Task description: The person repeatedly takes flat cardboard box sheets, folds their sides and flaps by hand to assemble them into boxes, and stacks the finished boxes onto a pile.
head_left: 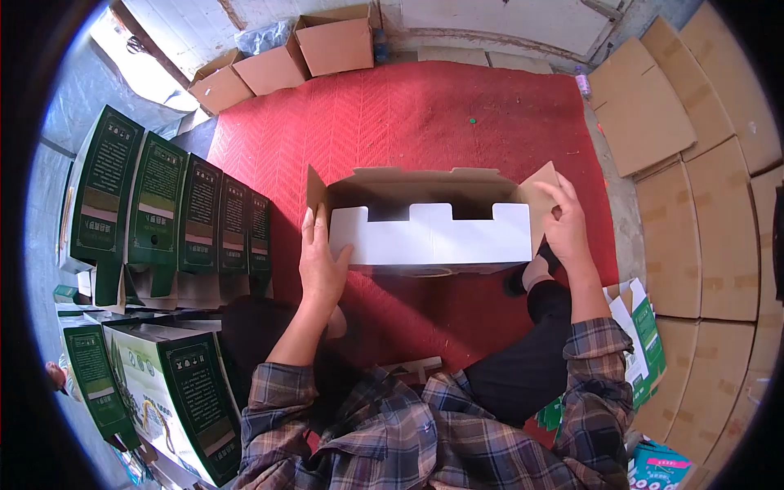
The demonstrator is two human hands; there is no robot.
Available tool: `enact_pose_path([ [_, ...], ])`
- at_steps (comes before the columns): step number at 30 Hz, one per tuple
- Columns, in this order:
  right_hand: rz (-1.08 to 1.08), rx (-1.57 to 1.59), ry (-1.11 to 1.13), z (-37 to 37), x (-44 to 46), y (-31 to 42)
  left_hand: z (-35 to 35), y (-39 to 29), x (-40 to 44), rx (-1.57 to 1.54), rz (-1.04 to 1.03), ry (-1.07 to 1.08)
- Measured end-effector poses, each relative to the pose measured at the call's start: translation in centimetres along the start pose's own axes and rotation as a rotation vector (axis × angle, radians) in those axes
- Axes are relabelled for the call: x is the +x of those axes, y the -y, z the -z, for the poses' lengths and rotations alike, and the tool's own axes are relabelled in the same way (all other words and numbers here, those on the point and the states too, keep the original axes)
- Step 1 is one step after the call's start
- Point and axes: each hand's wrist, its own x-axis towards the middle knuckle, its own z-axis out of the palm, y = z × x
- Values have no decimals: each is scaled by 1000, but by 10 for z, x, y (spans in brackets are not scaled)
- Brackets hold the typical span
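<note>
In front of me is a carton (pixel 433 241) with its top open, showing bare brown cardboard inside. Its near side is a white panel with two square notches in the upper edge. Brown end flaps stand up at both sides. My left hand (pixel 322 265) grips the left end, its fingers against the left flap (pixel 316 189) and the thumb on the white panel. At the other end, my right hand (pixel 565 227) is closed around the right flap (pixel 535 200), thumb and index finger curled at its edge. The carton's underside is hidden.
Several green printed cartons (pixel 155 196) stand in rows on the left. Stacked brown cardboard boxes (pixel 719 233) line the right side. Flattened green-and-white cartons (pixel 641 335) lean by my right arm. Open brown boxes (pixel 335 45) sit beyond the red mat (pixel 392 114).
</note>
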Motion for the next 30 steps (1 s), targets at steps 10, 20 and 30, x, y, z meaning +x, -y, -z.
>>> enact_pose_path([
  [10, 202, -557, 185, -27, 4, 63, 4, -5, -1, 7, -40, 36],
  [20, 24, -539, 367, -37, 12, 67, -2, 2, -3, 105, -269, 51],
  [30, -468, 94, 180, -26, 20, 18, -1, 6, -2, 43, -389, 133],
])
